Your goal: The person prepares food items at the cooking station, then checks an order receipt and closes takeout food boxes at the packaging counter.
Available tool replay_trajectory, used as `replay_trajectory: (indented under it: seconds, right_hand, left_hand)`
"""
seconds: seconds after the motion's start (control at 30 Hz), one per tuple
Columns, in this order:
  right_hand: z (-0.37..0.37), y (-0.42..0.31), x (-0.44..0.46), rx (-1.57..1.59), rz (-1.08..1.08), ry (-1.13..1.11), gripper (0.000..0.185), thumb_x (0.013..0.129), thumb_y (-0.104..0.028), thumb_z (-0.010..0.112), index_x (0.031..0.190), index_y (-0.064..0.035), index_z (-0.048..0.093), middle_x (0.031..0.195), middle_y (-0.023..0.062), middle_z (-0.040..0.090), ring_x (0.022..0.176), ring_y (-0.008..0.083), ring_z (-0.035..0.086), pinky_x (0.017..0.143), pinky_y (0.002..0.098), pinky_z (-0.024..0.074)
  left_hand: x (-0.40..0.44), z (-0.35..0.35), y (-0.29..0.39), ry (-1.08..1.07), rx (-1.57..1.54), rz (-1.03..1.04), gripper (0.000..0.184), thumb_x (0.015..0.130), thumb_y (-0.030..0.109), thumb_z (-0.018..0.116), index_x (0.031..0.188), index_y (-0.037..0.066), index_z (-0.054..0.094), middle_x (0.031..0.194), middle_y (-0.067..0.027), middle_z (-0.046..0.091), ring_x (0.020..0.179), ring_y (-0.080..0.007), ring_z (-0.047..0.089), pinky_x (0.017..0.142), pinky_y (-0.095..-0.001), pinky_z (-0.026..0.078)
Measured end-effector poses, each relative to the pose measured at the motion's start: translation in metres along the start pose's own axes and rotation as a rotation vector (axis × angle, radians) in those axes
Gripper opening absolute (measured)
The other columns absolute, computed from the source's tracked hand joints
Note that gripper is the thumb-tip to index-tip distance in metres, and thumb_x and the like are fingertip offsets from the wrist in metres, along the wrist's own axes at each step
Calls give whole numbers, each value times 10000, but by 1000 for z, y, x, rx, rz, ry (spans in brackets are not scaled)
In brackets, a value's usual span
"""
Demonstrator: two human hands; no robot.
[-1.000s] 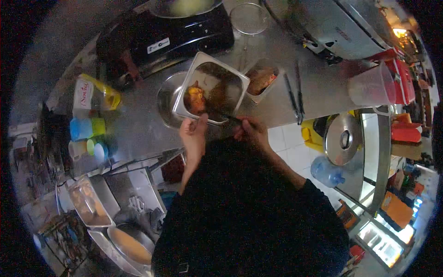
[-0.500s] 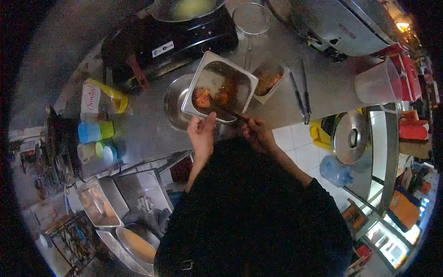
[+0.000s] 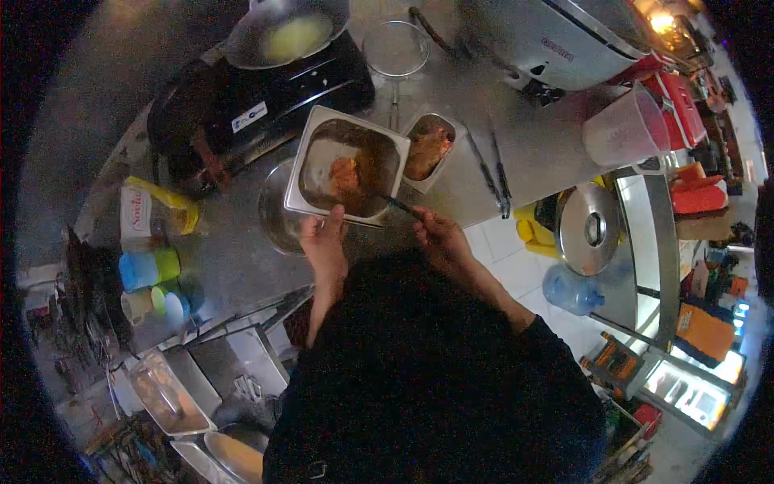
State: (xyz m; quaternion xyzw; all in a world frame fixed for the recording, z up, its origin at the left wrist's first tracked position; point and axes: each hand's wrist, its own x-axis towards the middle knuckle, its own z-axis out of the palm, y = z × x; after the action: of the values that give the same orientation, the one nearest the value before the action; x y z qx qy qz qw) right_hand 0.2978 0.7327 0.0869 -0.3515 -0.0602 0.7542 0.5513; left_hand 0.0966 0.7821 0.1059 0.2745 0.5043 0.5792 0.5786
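My left hand (image 3: 325,240) grips the near rim of a square metal pan (image 3: 301,165), thumb over the edge. Inside the pan lies orange-brown food (image 3: 345,175) in a dark sauce. The fingers of my right hand (image 3: 435,232) are closed round the dark handle of a utensil (image 3: 403,207), whose far end reaches into the pan; its tip is hard to make out. Under the pan's left side shows a round metal bowl (image 3: 275,211). Just right of the pan, a smaller metal container (image 3: 428,152) holds reddish-brown food.
Black tongs (image 3: 493,171) lie right of the small container. Behind the pan are a black stove (image 3: 298,90) with a wok (image 3: 242,36) and a strainer (image 3: 396,48). A plastic jug (image 3: 617,133) stands right; cups (image 3: 139,270) and a yellow-topped pack (image 3: 135,211) are left.
The view has shifted. The orange-brown food sits nearer the pan's middle, and the utensil has moved in the pan. Both hands keep their grips.
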Motion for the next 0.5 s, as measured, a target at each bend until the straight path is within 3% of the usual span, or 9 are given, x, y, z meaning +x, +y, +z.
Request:
replay_trajectory:
  seconds: [0.13,0.33,0.5]
  right_hand:
    - [8,-32,-13,109,-71,160,255,850,-123,492,1068,10,485,876,80,541,652,133,516,582,215,439]
    - [-13,-95,-27,-51,-277,171,232,857,-118,484,1048,9,513,766,62,569,580,92,528,525,205,443]
    - [-9,-124,-15,-866,-539,229,185,868,-122,477,976,1,563,731,71,587,572,131,549,523,218,453]
  left_hand:
    - [8,8,7,63,-28,20,113,786,53,596,896,63,574,808,14,571,704,-69,528,566,-210,419]
    - [22,-2,6,102,-59,39,106,769,86,627,860,69,576,755,18,574,624,-61,514,525,-202,406]
    - [24,-1,6,216,-81,71,87,760,107,645,763,82,562,709,21,559,612,-74,493,522,-215,398]
